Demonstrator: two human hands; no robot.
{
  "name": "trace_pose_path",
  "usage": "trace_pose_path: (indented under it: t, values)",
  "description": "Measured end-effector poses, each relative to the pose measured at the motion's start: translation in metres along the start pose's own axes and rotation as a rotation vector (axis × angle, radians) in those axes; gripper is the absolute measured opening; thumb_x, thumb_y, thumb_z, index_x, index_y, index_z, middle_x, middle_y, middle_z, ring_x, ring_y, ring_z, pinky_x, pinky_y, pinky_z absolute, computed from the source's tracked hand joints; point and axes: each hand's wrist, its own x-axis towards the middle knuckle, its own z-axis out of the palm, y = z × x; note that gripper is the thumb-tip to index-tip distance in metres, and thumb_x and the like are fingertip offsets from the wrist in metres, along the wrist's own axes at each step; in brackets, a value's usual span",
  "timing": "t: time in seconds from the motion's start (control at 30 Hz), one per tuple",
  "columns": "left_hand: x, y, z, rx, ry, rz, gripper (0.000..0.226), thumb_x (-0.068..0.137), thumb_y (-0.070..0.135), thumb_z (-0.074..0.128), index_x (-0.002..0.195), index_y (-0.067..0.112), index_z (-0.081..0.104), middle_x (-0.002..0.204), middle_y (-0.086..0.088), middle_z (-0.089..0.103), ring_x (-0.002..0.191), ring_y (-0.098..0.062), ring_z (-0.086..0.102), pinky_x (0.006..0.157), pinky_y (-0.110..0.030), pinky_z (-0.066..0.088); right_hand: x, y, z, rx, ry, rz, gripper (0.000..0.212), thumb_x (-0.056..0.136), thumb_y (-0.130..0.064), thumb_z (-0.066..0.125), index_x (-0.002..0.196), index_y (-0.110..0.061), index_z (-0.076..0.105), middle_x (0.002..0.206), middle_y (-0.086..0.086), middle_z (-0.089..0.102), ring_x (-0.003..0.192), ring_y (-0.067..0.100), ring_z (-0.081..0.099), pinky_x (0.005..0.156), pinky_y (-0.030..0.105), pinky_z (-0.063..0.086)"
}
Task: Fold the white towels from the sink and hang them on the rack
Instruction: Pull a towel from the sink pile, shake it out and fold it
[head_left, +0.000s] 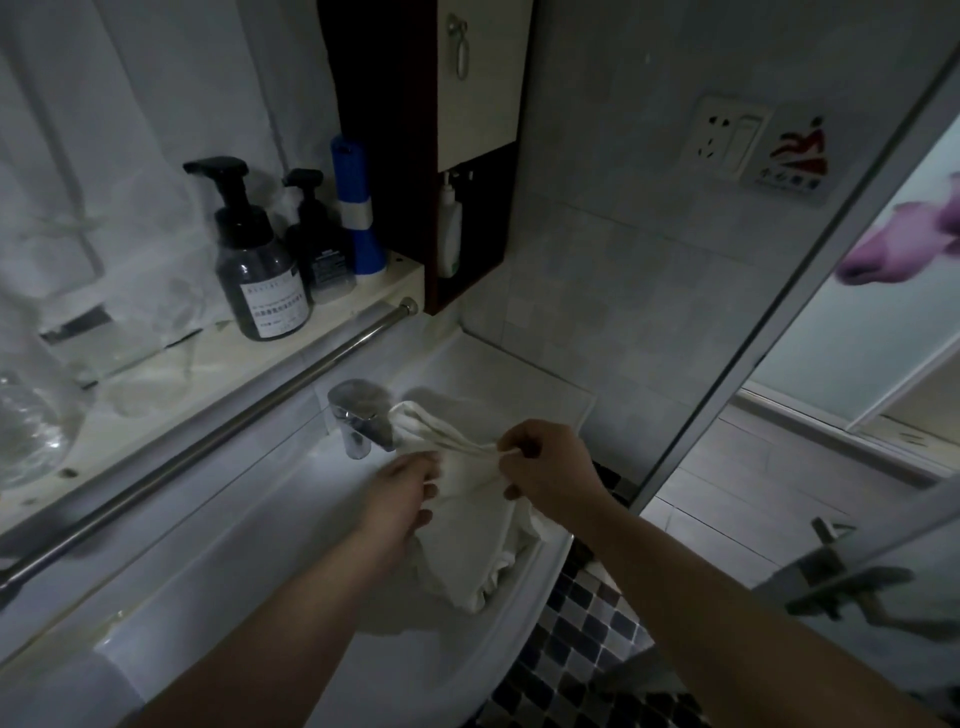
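Over the sink, the right hand pinches a white towel's edge with curled fingers; the left hand, fingers curled, grips the cloth beside it.

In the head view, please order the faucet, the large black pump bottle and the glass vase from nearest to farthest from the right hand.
1. Faucet, just left of the right hand.
2. Large black pump bottle, up-left on the shelf.
3. Glass vase, at the far left edge.
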Motion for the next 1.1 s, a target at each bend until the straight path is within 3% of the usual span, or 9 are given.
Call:
trace_pose_path:
  t: [0.1,0.2,0.3,0.47,0.57,0.7,0.8,0.93,1.1]
  values:
    - [0.024,0.001,-0.018,0.016,0.136,0.038,0.013,0.095,0.035,0.058,0.094,0.023,0.063,0.088,-0.004,0.064,0.080,-0.024,0.062,0.068,-0.032,0.048,-0.004,0.006,-0.021,-0.026,-0.073,-0.035,0.014,0.082,-0.007,0.066,0.081,-0.021,0.069,0.069,0.000,0.073,0.060,0.017,0.074,0.052,0.018,0.052]
    - [0.041,0.005,-0.033,0.040,0.188,-0.043,0.022,0.087,0.047,0.068,0.093,0.027,0.059,0.098,-0.004,0.060,0.092,-0.025,0.061,0.067,-0.035,0.055,-0.009,0.010,-0.042,-0.029,-0.136,-0.066,0.021,0.078,-0.010,0.064,0.071,-0.029,0.069,0.075,0.000,0.069,0.061,0.022,0.075,0.058,0.028,0.057]
    - [0.053,0.001,-0.037,0.033,0.168,-0.059,0.036,0.084,0.051,0.072,0.105,0.025,0.060,0.104,-0.002,0.059,0.098,-0.024,0.060,0.066,-0.035,0.055,-0.013,0.014,-0.056,-0.047,-0.207,-0.060,0.023,0.070,-0.015,0.062,0.063,-0.035,0.068,0.076,-0.001,0.065,0.061,0.023,0.075,0.060,0.035,0.060]
    - [0.059,-0.008,-0.026,0.065,0.105,-0.064,0.028,0.087,0.021,0.072,0.115,0.022,0.068,0.099,-0.008,0.065,0.084,-0.021,0.060,0.068,-0.029,0.049,-0.012,0.023,-0.067,-0.062,-0.234,-0.053,0.033,0.079,-0.004,0.065,0.065,-0.034,0.069,0.081,0.000,0.064,0.060,0.020,0.075,0.051,0.017,0.051]
    - [0.060,-0.015,-0.028,0.032,0.125,-0.148,0.027,0.087,0.004,0.061,0.112,0.011,0.069,0.075,-0.009,0.057,0.065,-0.018,0.053,0.060,-0.024,0.043,-0.008,0.026,-0.068,-0.061,-0.195,-0.049,0.036,0.082,0.001,0.065,0.066,-0.031,0.068,0.081,0.002,0.063,0.057,0.019,0.074,0.053,0.018,0.053]
    - [0.059,-0.024,-0.031,0.025,0.158,-0.216,0.013,0.087,0.005,0.059,0.095,0.013,0.067,0.082,-0.008,0.061,0.074,-0.019,0.058,0.070,-0.028,0.049,-0.001,0.031,-0.066,-0.045,-0.140,-0.037,0.033,0.082,0.001,0.064,0.068,-0.029,0.068,0.084,0.004,0.063,0.058,0.018,0.073,0.060,0.027,0.061]
    - [0.061,-0.033,-0.035,0.055,0.180,-0.227,0.007,0.091,0.014,0.062,0.097,0.014,0.063,0.093,-0.007,0.062,0.084,-0.021,0.060,0.079,-0.035,0.051,0.002,0.034,-0.064,-0.041,-0.144,-0.042,0.030,0.083,0.001,0.064,0.072,-0.026,0.068,0.084,0.005,0.064,0.059,0.021,0.074,0.060,0.026,0.060]
    - [0.071,-0.041,-0.038,0.180,0.112,-0.107,0.033,0.073,0.033,0.078,0.100,0.019,0.063,0.100,-0.004,0.066,0.092,-0.024,0.062,0.077,-0.036,0.053,0.010,0.030,-0.063,-0.019,-0.178,-0.092,0.036,0.079,0.000,0.066,0.066,-0.033,0.069,0.080,0.002,0.065,0.060,0.022,0.073,0.059,0.027,0.058]
    - [0.089,-0.052,-0.038,0.562,0.255,0.026,0.034,0.083,0.021,0.076,0.113,0.009,0.064,0.102,-0.017,0.064,0.086,-0.035,0.063,0.069,-0.046,0.062,0.018,0.032,-0.057,0.000,-0.186,-0.128,0.023,0.071,-0.012,0.064,0.068,-0.034,0.069,0.077,0.001,0.066,0.059,0.023,0.073,0.058,0.026,0.057]
